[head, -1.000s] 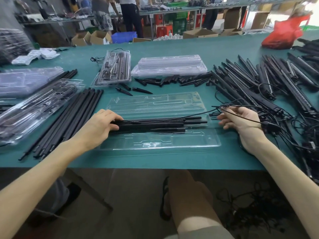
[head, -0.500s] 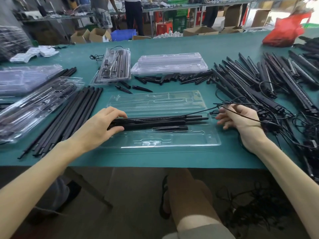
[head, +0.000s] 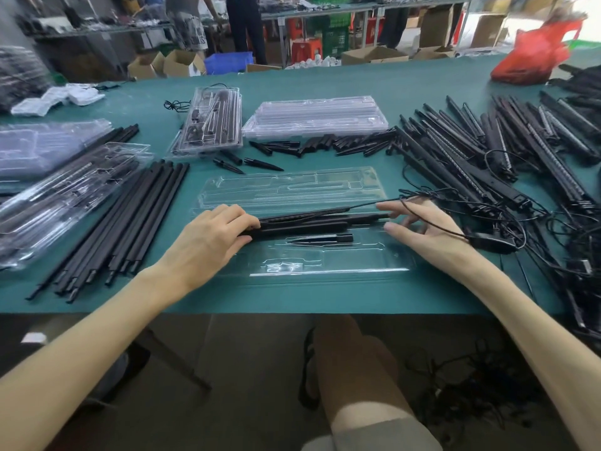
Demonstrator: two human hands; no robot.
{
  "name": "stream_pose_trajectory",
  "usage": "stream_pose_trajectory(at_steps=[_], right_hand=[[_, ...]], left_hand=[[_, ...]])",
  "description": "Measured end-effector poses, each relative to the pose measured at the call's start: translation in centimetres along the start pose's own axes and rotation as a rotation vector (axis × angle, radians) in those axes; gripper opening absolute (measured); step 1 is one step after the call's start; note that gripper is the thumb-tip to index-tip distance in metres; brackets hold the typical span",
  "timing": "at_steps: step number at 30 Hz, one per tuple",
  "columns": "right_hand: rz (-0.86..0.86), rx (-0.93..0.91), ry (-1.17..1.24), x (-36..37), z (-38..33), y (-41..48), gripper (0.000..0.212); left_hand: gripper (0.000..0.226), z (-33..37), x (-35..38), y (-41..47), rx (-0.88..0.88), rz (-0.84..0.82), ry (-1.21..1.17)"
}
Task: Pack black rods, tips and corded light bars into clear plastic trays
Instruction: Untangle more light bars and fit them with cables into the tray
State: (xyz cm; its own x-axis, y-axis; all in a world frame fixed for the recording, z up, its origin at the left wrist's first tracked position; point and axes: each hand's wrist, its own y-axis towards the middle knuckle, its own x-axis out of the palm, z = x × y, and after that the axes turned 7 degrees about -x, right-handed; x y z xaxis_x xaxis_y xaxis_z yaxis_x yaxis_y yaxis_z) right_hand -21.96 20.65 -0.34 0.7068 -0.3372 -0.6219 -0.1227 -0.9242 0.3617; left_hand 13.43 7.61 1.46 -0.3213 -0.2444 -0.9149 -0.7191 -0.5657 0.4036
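An open clear plastic tray (head: 328,266) lies in front of me, its lid (head: 292,187) folded back. In its upper slots lie black rods (head: 305,226) and a corded light bar (head: 312,213); a black tip (head: 322,238) sits in a slot below them. My left hand (head: 211,237) grips the left ends of the rods and bar, fingers over them and thumb underneath. My right hand (head: 419,224) is at their right ends with its fingers stretched out. The bar's thin cord (head: 435,226) drapes across that hand to a black controller (head: 491,243).
Loose black rods (head: 123,222) lie left of the tray, loose tips (head: 325,146) behind it, and a heap of corded light bars (head: 487,157) to the right. Packed trays (head: 211,122) and stacked clear trays (head: 315,117) stand further back. More filled trays (head: 58,196) are at far left.
My right hand has uncurled and reached left to the bars' right ends. The rods and bar have settled lower into the tray, and the tip now lies apart from them.
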Motion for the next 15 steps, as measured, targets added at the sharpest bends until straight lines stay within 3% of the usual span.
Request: stream_pose_trajectory(at_steps=[11, 15], right_hand=[[-0.009, -0.025, -0.069, 0.5, 0.6, 0.3, 0.030], [-0.012, -0.059, -0.050, 0.4, 0.8, 0.3, 0.027]], left_hand=[[0.009, 1.0, 0.1, 0.8, -0.134, -0.061, -0.014], [0.035, 0.1, 0.0, 1.1, -0.241, -0.105, -0.209]])
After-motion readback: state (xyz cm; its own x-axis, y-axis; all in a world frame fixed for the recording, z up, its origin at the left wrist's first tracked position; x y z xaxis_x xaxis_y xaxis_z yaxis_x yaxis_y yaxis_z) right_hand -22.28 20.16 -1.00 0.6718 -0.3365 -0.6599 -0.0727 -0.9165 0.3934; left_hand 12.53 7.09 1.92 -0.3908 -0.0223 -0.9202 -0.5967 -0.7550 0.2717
